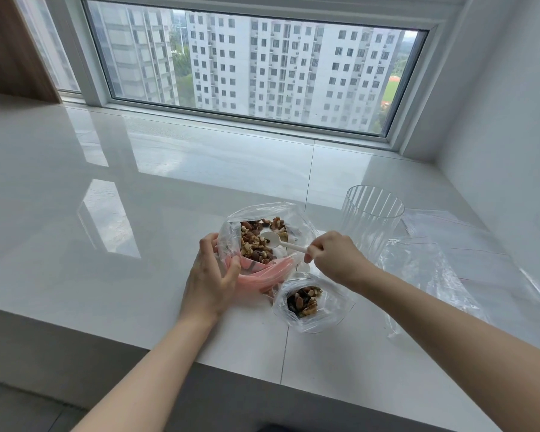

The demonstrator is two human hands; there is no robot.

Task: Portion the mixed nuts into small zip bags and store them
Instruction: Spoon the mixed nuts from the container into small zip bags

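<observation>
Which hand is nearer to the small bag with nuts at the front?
Right. The right hand, pinching the white spoon, hovers just above the small bag. The left hand holds the big bag, farther left.

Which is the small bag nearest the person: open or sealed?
Open. The small bag has its mouth spread wide, so the nuts inside show from above.
</observation>
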